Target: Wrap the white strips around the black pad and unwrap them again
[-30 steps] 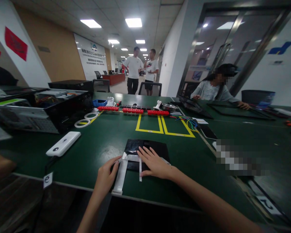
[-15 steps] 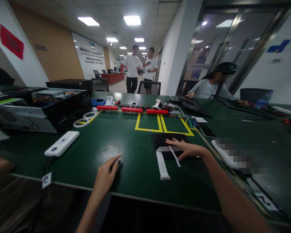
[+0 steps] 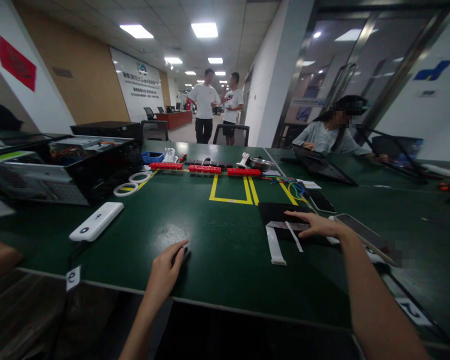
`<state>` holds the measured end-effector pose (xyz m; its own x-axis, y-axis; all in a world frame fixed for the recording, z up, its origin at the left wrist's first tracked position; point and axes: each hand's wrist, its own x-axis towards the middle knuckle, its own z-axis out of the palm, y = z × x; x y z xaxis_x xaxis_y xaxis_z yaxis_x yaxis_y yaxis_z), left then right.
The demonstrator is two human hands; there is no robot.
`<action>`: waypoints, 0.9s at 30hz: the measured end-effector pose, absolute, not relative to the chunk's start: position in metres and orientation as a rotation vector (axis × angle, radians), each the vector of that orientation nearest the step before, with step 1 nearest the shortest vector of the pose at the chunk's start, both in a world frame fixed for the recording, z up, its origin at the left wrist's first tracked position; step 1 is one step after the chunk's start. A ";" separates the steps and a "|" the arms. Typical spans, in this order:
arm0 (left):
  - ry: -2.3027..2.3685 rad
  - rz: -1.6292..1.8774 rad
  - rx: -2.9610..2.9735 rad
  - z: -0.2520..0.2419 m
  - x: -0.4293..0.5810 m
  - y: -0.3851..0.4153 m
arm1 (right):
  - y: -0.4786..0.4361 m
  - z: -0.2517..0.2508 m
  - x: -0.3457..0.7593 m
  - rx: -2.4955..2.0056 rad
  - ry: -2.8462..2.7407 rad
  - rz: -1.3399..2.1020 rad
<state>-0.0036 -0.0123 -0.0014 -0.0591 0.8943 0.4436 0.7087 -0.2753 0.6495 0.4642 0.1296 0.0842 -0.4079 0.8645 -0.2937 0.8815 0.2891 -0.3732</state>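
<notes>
Flat black panel (image 3: 275,212) slid toward three o'clock
Right hand (image 3: 320,225), grip wide, moved it alone; left hand's (image 3: 167,265) grip gaped narrowly.

Ceiling lights (image 3: 204,30) on; tan wall (image 3: 82,97) left; red desk (image 3: 177,120) far back.

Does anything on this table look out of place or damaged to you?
Two white strips trail loose from the black panel under the right hand, and the panel hides part of the yellow tape. The computer case at left stands open, wires showing. I see no spill or breakage.
</notes>
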 end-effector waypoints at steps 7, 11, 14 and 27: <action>1.723 1.243 1.974 0.003 -0.001 -0.014 | 0.134 0.074 0.474 2.021 2.308 -0.368; 1.722 1.240 1.980 0.002 -0.001 -0.014 | 0.134 0.075 0.466 2.077 2.235 -0.230; 1.723 1.239 1.986 0.002 -0.002 -0.014 | 0.129 0.082 0.463 2.080 2.294 -0.292; 1.719 1.230 2.014 0.000 -0.002 -0.013 | 0.106 0.108 0.480 3.027 1.794 0.291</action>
<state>-0.0021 -0.0129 0.0000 -0.0351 0.8951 0.4445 0.7095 -0.2909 0.6418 0.4804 0.1061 0.1080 0.4898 0.8074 0.3290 0.8700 -0.4280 -0.2447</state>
